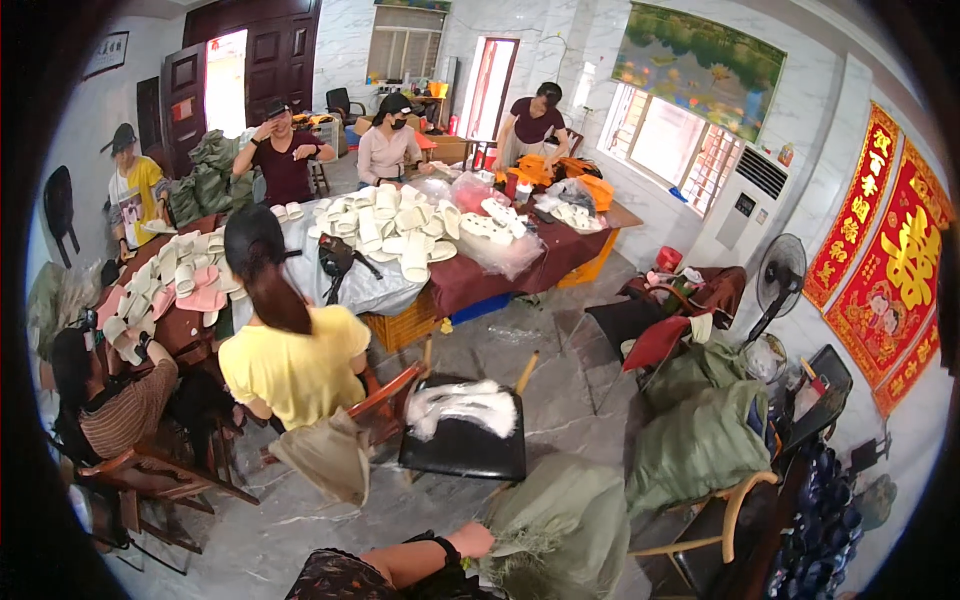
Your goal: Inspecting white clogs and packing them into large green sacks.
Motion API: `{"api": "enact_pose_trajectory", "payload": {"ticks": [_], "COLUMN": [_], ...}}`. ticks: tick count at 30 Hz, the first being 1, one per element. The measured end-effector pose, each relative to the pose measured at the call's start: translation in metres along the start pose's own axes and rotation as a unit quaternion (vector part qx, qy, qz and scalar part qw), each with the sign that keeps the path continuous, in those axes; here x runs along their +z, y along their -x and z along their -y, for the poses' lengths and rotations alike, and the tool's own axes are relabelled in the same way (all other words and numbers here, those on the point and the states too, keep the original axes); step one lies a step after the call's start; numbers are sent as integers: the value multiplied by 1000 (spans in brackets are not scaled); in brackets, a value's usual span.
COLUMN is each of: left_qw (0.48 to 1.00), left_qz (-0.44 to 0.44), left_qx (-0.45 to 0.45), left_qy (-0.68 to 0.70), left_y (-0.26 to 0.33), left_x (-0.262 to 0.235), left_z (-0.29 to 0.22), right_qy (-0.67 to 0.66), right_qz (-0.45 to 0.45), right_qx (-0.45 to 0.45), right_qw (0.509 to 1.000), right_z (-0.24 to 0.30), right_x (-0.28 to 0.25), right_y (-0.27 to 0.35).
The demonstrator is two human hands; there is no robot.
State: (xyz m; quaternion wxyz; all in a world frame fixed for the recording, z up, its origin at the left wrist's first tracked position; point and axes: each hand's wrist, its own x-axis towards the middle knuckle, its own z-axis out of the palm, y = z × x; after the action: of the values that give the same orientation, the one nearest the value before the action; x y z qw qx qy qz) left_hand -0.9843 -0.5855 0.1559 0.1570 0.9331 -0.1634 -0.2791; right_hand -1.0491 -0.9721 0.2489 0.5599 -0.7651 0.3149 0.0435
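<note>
From the lower edge my left arm reaches right, in a dark patterned sleeve with a black band at the wrist. My left hand (472, 540) is closed at the frayed edge of a green woven sack (575, 510) and appears to grip it. The fingertips are partly hidden. The sack looks thin and slack. My right hand does not show. Just beyond stands a black-seated chair (462, 455) with crumpled clear plastic (460, 408) on it.
A filled green sack (700, 440) lies right, by a wooden-armed chair (725, 520) and a standing fan (778, 275). Ahead, a person in a yellow shirt (295, 360) stands at long tables piled with white slippers (385, 225). Several other people work around them.
</note>
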Motion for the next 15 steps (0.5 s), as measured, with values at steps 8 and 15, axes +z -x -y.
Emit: {"api": "enact_pose_trajectory", "payload": {"ticks": [8, 15], "left_qw": [995, 999], "left_qz": [-71, 37], "left_qx": [21, 14], "left_qy": [-59, -23], "left_y": [92, 233], "left_x": [120, 173], "left_z": [-8, 0], "right_qy": [-18, -26], "right_qz": [52, 89], "right_qx": [33, 8], "right_qw": [998, 996], "right_z": [-42, -40], "right_x": [16, 61], "right_y": [151, 253]}}
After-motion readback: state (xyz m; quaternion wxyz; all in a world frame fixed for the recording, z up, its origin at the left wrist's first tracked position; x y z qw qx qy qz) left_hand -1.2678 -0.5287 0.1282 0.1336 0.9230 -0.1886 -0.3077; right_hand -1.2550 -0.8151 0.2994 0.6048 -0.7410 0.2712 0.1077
